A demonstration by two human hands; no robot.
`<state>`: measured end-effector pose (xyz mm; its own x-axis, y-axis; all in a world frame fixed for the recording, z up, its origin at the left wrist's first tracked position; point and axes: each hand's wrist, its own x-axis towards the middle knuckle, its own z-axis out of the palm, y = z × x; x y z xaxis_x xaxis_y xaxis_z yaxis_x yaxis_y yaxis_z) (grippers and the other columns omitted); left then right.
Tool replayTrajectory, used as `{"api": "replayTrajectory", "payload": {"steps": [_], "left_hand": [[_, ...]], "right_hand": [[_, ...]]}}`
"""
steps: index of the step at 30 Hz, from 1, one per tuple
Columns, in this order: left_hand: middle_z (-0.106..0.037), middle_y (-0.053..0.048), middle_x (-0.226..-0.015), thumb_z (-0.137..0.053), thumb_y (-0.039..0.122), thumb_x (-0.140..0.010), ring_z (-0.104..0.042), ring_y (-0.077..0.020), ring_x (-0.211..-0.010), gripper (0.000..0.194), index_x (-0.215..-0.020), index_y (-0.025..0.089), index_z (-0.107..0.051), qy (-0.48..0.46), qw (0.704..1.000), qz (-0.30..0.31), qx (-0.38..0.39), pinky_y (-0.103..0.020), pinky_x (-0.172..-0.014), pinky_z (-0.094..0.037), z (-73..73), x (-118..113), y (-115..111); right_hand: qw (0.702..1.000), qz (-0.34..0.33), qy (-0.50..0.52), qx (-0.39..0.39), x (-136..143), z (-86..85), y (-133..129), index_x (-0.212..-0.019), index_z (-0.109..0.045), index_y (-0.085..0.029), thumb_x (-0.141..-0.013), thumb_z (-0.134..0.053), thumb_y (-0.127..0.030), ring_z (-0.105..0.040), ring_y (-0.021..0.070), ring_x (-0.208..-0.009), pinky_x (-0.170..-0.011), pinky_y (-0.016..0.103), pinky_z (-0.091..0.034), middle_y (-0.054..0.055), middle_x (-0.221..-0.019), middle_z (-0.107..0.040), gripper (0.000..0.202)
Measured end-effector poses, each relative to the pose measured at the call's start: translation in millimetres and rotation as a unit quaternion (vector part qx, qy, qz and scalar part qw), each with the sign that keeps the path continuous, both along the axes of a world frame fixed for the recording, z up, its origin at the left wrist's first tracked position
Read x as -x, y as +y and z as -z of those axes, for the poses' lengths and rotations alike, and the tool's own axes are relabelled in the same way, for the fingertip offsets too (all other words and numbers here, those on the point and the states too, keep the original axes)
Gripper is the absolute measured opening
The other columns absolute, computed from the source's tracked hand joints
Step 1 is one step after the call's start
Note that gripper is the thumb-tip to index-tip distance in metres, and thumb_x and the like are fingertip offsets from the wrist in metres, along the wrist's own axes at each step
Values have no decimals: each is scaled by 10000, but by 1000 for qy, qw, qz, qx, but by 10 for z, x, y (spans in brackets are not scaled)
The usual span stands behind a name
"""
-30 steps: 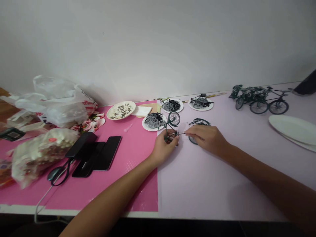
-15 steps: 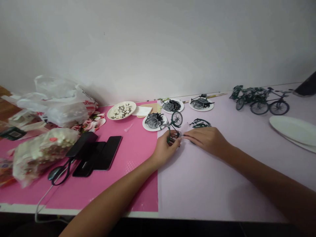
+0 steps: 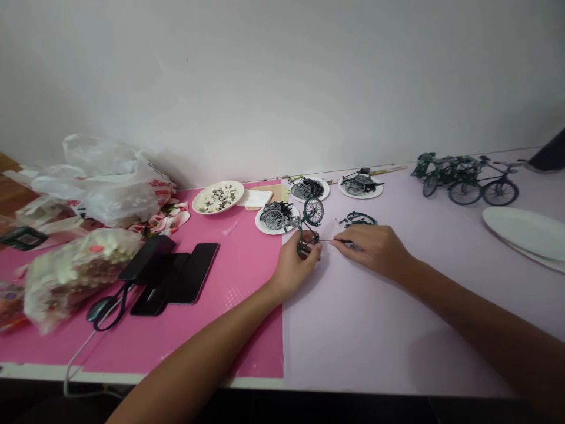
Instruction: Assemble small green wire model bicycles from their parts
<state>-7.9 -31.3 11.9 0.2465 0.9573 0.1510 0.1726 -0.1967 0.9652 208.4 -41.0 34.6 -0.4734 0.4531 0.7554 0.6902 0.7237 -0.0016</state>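
Note:
My left hand (image 3: 295, 265) grips a small green model bicycle frame (image 3: 304, 231), with one spoked wheel (image 3: 313, 211) standing up above the fingers. To the right, my right hand (image 3: 375, 247) pinches a thin dark rod (image 3: 325, 240) whose tip reaches the part in my left hand. What the rod is, I cannot make out. Behind my right hand lie loose dark green frame parts (image 3: 358, 219). A white plate (image 3: 277, 231) with grey wheels and black pieces is just beyond my left hand.
Two more plates of parts (image 3: 310, 189) (image 3: 361, 184) stand by the wall. Assembled bicycles (image 3: 481, 185) and white oval plates (image 3: 525, 232) are at right. At left are a bowl (image 3: 218, 197), phones (image 3: 193, 274), a black box (image 3: 147, 259) and plastic bags (image 3: 115, 188).
The held bicycle has tilted slightly left. My right hand has drawn a little to the right, and more of the thin rod shows between the hands.

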Motion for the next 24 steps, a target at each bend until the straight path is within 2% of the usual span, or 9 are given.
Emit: {"api": "replayTrajectory", "payload": {"steps": [12,18,24], "left_hand": [[-693,-45,-890,-675,326,-931,-651,-124,-678,263,-1121,157,-610,0,1000,-6,-6,-231,-618,-506,-2,-4,-6],[-697,-50,-909,-670,319,-930,-646,-119,-682,252,-1114,156,-613,6,1000,-4,-9,-230,-622,-503,-8,-4,-7],[-695,-43,-863,-660,322,-935,-644,-127,-678,256,-1117,153,-596,12,1000,3,-15,-238,-626,-506,-8,-3,-2]], "right_hand": [[999,6,0,-34,10,22,13,-803,-726,-186,-1005,-666,-218,-664,135,-582,-569,272,-474,2,-670,-732,214],[1000,4,-4,-28,11,28,16,-809,-741,-199,-1011,-656,-223,-678,141,-591,-562,275,-486,4,-691,-748,221],[999,-37,11,-12,-22,57,34,-961,-774,-174,-1018,-666,-230,-754,173,-714,-677,289,-566,37,-831,-809,134]]}}
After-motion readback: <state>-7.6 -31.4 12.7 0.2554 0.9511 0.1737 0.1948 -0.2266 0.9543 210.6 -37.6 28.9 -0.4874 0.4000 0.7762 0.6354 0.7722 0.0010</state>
